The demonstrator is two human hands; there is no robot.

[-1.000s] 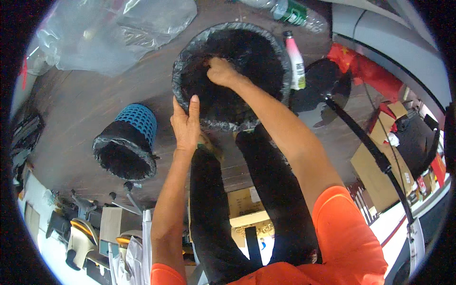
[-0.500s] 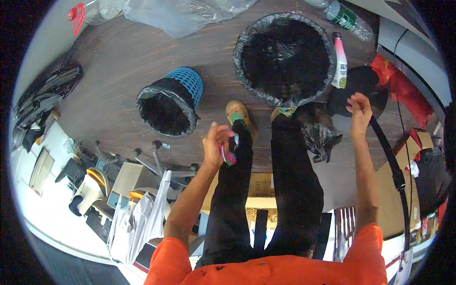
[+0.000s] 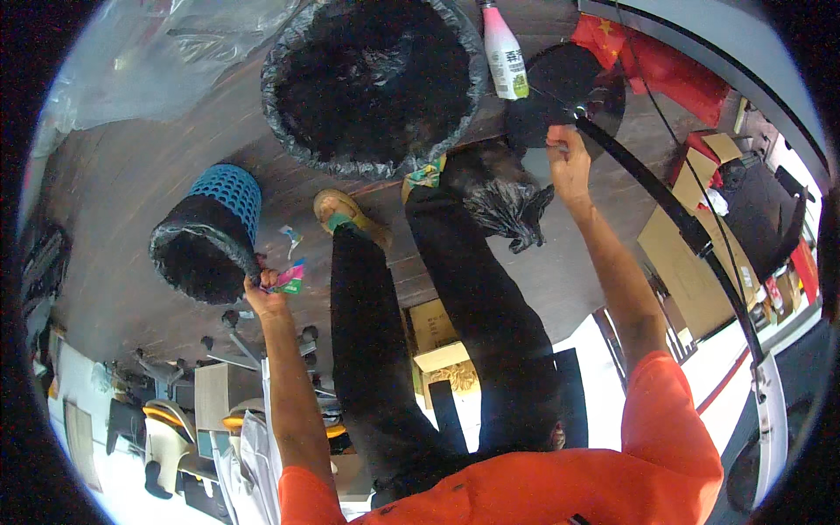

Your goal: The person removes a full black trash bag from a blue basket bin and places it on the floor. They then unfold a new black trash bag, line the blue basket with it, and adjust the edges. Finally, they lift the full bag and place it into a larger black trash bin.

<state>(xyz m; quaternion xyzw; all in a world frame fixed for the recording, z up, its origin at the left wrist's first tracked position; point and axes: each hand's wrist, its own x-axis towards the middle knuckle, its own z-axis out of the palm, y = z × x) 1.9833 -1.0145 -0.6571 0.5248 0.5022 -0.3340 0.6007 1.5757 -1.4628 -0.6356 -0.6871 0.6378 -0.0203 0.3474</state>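
Observation:
My left hand (image 3: 262, 296) is closed on a few pink and green wrappers (image 3: 290, 278), right beside the rim of a small blue basket (image 3: 208, 238) lined with a black bag. My right hand (image 3: 567, 162) is raised at the top of a slanted black pole (image 3: 691, 229), fingers curled. Whether it grips the pole is unclear. A crumpled black bag (image 3: 506, 199) lies by my right foot. Ahead of my feet stands a large round bin (image 3: 376, 79) lined with a black bag.
A white and pink bottle (image 3: 505, 51) stands by the large bin, next to a round black base (image 3: 564, 87). A scrap of wrapper (image 3: 289, 234) lies on the wooden floor. Clear plastic sheeting (image 3: 166, 61) is at the far left, cardboard boxes (image 3: 682, 262) at the right, chairs (image 3: 175, 420) lower left.
My left hand has swung left with the wrappers to the blue basket's rim. My right hand has moved in beside the black pole. The view has shifted toward the large bin.

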